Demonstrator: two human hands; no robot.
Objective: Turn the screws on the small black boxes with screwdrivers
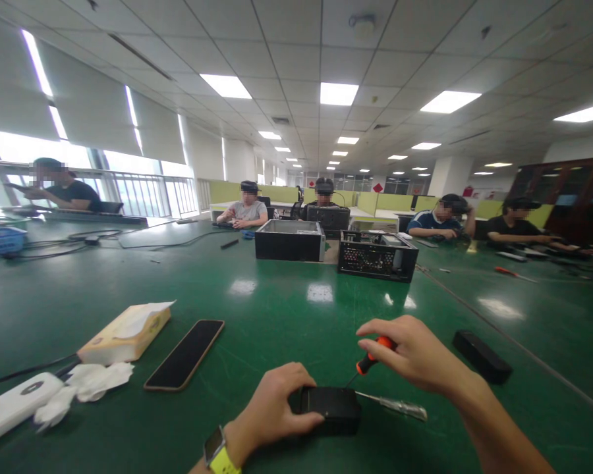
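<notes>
My left hand [277,401], with a watch on a yellow strap at the wrist, grips the left end of a small black box-shaped device [336,407] on the green table. In my right hand [415,352] is a screwdriver [368,361] with an orange and black handle. It is tilted, its shaft running down to the far right edge of the device; whether the tip touches is hard to tell. Index finger and thumb stretch out past the handle, and the other fingers are partly hidden. A second screwdriver with a clear handle [402,407] lies right of the device, under my right hand.
Another black block [481,355] lies to the right. On the left are a phone [185,355], a tissue pack [128,332], crumpled tissues [99,380] and a white power strip [17,405]. Two computer cases [289,243] [375,258] stand farther back, with several people seated beyond.
</notes>
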